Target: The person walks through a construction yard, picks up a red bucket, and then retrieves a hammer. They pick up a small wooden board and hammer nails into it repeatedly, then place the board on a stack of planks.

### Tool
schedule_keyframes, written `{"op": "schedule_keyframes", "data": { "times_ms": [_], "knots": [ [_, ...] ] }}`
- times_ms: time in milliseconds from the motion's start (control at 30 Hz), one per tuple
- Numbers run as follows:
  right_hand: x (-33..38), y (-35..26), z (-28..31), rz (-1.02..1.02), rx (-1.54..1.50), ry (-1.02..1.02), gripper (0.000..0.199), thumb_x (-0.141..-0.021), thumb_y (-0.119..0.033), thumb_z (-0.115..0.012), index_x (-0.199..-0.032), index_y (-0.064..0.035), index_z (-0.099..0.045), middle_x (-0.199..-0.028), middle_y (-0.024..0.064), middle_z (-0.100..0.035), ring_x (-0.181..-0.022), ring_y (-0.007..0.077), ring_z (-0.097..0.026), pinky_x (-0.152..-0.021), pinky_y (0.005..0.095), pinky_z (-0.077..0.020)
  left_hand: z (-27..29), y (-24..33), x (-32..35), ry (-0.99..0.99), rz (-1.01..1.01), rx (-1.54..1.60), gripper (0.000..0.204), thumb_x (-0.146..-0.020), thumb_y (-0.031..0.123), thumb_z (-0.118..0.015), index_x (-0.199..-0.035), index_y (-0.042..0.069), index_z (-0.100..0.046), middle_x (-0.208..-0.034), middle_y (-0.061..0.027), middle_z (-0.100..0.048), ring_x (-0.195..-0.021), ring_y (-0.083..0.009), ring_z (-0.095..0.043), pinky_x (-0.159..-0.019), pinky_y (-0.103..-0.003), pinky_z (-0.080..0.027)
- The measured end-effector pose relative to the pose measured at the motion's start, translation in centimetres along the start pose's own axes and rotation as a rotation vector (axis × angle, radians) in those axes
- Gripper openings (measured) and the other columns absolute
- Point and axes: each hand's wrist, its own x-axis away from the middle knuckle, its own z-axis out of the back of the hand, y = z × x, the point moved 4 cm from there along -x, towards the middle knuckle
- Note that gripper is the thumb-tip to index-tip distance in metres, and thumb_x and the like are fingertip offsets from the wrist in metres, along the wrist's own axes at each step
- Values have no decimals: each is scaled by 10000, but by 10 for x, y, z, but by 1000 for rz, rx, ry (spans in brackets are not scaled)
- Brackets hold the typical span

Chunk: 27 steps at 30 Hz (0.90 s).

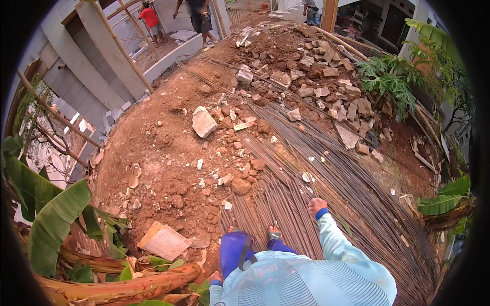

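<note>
My right hand (317, 205) is stretched out ahead of me over a wide bundle of long steel reinforcing bars (286, 201). Its fingers look curled in; whether anything is inside them is too small to make out. My left hand (215, 277) hangs low beside my body, near banana stems, and its fingers are mostly hidden. Both my feet, in sandals (274, 233), are on or beside the bars. The bars run from under me toward the far left and fan out along the right.
Reddish soil with loose stones surrounds a large pale rock (204, 122). Broken bricks (352, 99) are heaped far right. A flat slab (164, 240) lies near left. Banana leaves (58, 224) and a fallen stem (122, 282) flank me. Several people, one in a red shirt (149, 18), stand far off.
</note>
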Motion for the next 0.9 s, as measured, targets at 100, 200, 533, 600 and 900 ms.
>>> {"op": "schedule_keyframes", "data": {
  "times_ms": [100,200,533,600,900],
  "knots": [
    [-16,8,-34,-94,70,-10,149,-846,-196,-497,-825,-54,-536,-743,125,-608,-515,211,-560,-417,362,-461,-7,-2,-15,239,371,885,366,-928,370,-437,-1039,72,-619,-913,-170,-662,-883,-307,-628,-771,-413,-505],
    [-29,74,-42,-282,135,-175,191,-860,-203,-504,-895,-28,-571,-771,152,-633,-580,256,-615,-466,406,-500,6,45,-37,91,88,359,421,-913,418,-453,-931,67,-684,-982,-184,-669,-930,-285,-631,-810,-375,-483],
    [13,77,-236,-354,791,-382,247,-902,-252,-497,-954,-50,-629,-822,128,-678,-652,235,-661,-514,392,-518,92,70,-127,8,129,514,396,-948,370,-403,-1150,63,-549,-1112,-180,-622,-929,-312,-632,-756,-390,-500],
    [7,36,-269,-266,673,-256,248,-906,-241,-494,-959,-37,-624,-786,114,-669,-620,213,-644,-504,357,-507,112,54,-144,-27,365,900,391,-935,323,-480,-1217,53,-481,-1156,-166,-605,-894,-296,-640,-690,-377,-518],
    [2,-33,-370,29,712,-204,254,-901,-259,-511,-1017,-60,-617,-909,143,-667,-729,262,-646,-627,402,-527,244,114,-221,110,348,1073,408,-920,397,-488,-1217,118,-507,-1191,-137,-604,-969,-283,-637,-743,-398,-514]
  ]
}}
